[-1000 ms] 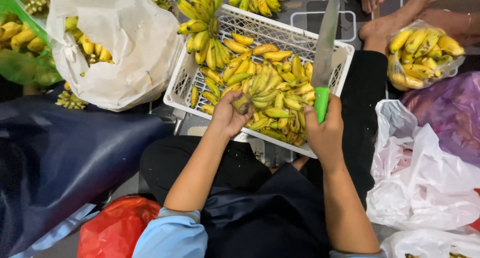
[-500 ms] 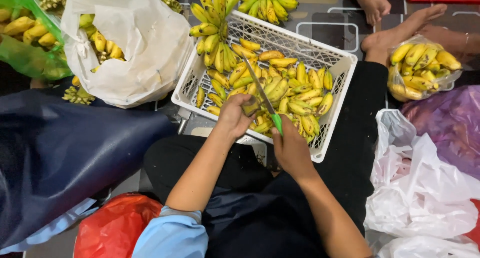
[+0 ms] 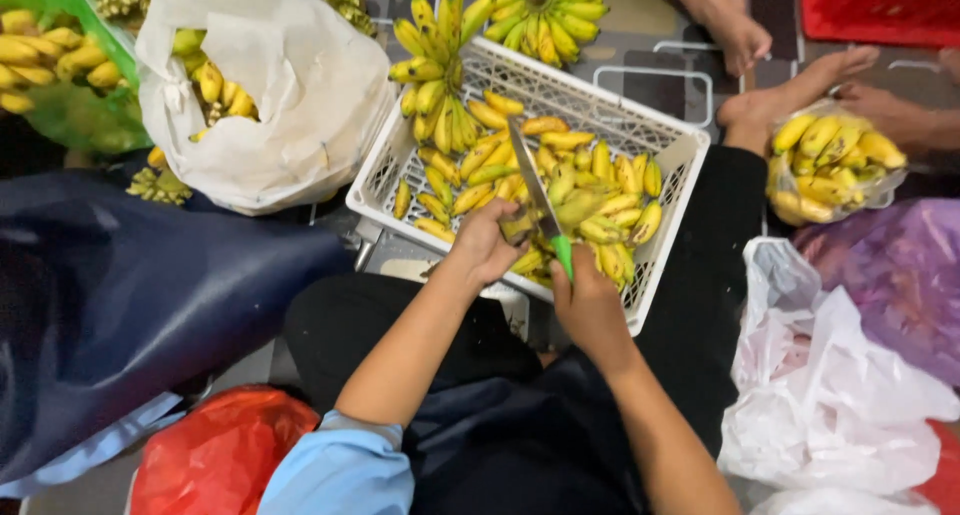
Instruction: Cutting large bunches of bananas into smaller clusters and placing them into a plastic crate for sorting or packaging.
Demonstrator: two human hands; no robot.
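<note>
Bananas (image 3: pixel 560 190), small and yellow with some green ones among them, fill the white plastic crate (image 3: pixel 672 150) that sits on the floor between the seated person's legs. The left hand (image 3: pixel 487 243) is closed around a bunch of them at the crate's near edge. The right hand (image 3: pixel 588 300) grips the green handle of a long knife (image 3: pixel 535 193), whose blade points away across the fruit and lies right beside the held bunch. A larger banana bunch (image 3: pixel 438 70) stands upright against the crate's far left corner, and another bunch (image 3: pixel 545 10) lies on the floor just beyond the crate. To the left, a white bag (image 3: pixel 290 85) holds more bananas, with a green bag (image 3: pixel 75 115) of them further left. At right, another person's hands (image 3: pixel 880 100) touch a clear bag of bananas (image 3: pixel 830 160). Near the person's right knee lie a white bag and a purple one; a red bag (image 3: pixel 215 455) sits by the left side.
</note>
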